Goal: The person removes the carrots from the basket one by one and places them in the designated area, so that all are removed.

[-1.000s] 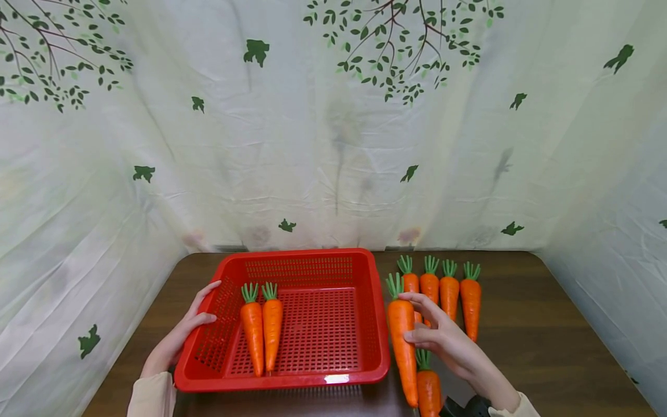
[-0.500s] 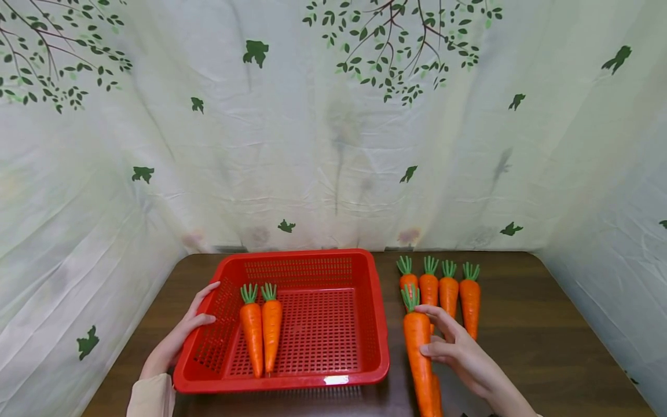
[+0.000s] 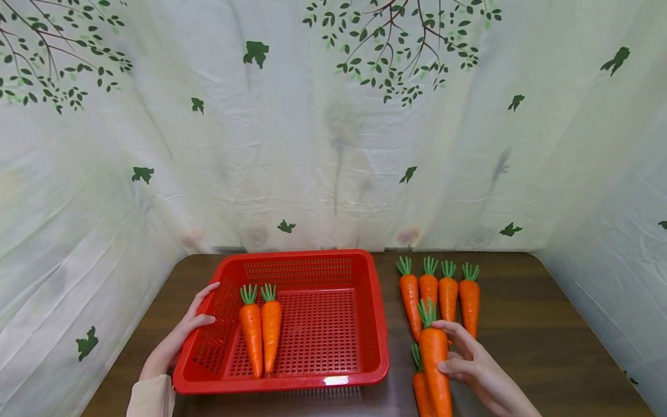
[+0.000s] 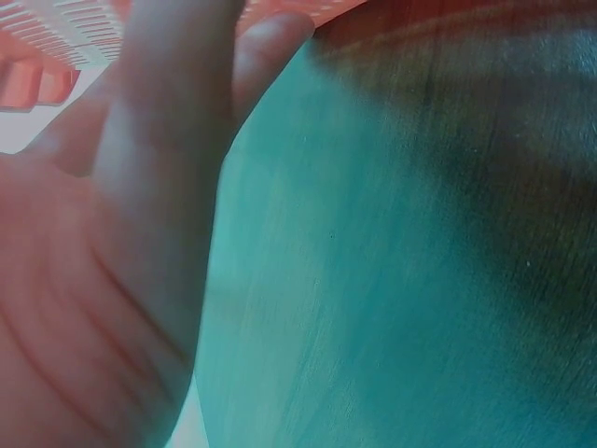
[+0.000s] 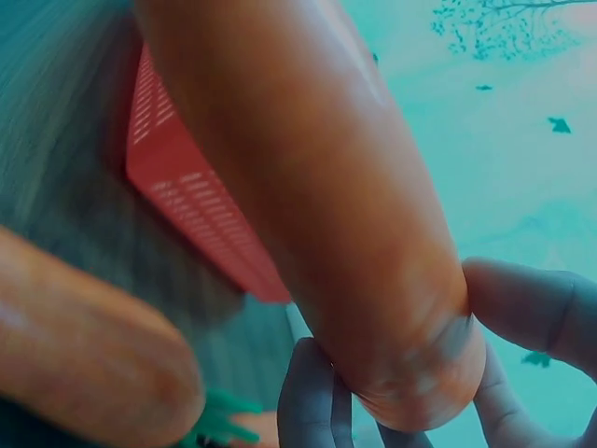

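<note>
Left hand [image 3: 179, 336] flat against outer left wall of red basket [image 3: 312, 258], fingers straight, thumb on the rim, nothing pinched; left wrist view shows only palm and basket edge, blurred. Inside basket, along its left side: two carrots [image 3: 260, 330] side by side, touching, green tops pointing away. Brown table [image 3: 547, 324] under everything.

Right of basket, on table: row of four carrots [image 3: 440, 289], tops away, packed close. Nearer: one carrot lying on table [image 3: 421, 391], partly hidden. Over it, held carrot [image 3: 435, 365], clear of the basket, near the row's tips, top pointing away. Right hand [image 3: 476, 368] wrapped round its right flank, fingers curled over, thumb underneath per right wrist view [image 5: 326, 233]; firm side pinch on the thick upper half.

Handling, judged: looks like moulded plastic or foam, so light and stiff, not fragile. Smooth glossy skin, tapered body, so likely to slide toward the thin tip if gripped low. Best hold: thick shoulder just below the green top, fingers across the width. Green top looks thin and bendy, poor handle. Round body, may roll when set down.
</note>
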Motion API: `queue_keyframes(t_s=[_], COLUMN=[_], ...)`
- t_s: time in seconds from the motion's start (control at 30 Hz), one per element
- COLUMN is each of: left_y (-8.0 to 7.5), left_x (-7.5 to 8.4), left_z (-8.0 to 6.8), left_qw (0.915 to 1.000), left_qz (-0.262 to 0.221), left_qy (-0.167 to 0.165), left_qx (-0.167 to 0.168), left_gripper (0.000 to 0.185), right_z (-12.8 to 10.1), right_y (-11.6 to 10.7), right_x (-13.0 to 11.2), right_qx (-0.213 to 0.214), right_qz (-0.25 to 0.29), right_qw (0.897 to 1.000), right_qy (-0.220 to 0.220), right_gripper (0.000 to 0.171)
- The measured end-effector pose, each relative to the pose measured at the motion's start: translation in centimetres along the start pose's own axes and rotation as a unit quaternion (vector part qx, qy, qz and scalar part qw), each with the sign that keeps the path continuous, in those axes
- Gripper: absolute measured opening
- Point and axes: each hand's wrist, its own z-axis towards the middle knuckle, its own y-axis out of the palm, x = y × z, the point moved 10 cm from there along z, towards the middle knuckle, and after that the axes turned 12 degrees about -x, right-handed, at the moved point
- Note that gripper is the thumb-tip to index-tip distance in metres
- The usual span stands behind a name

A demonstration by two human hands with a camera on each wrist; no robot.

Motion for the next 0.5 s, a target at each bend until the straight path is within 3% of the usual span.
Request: queue_keyframes(t_s=[0.07,0.13,0.3,0.37,0.5], left_y=[-0.7,-0.8,-0.9,-1.0,-0.9], left_x=[-0.7,-0.4,0.6,0.7,0.7], left_z=[0.1,0.3,0.5,0.4,0.4], left_qw=[0.9998,0.9991,0.9959,0.9959,0.9951], left_qz=[0.008,0.016,0.052,0.056,0.057], left_qy=[-0.006,0.027,0.073,0.068,0.079], left_qx=[-0.017,-0.028,0.013,0.022,0.014], left_gripper=[0.065,0.066,0.066,0.066,0.066], right_z=[-0.3,-0.7,-1.5,-1.8,-2.4], right_y=[-0.4,-0.8,-1.2,-1.2,-1.4], right_x=[0.4,0.9,1.8,2.0,2.8], right_qx=[-0.005,-0.011,-0.047,-0.064,-0.078], right_qz=[-0.002,-0.008,-0.02,-0.022,-0.015], right_qw=[1.0,1.0,0.999,0.997,0.997], right_qy=[0.001,0.002,-0.011,-0.022,-0.025], right_gripper=[0.047,0.044,0.045,0.046,0.048])
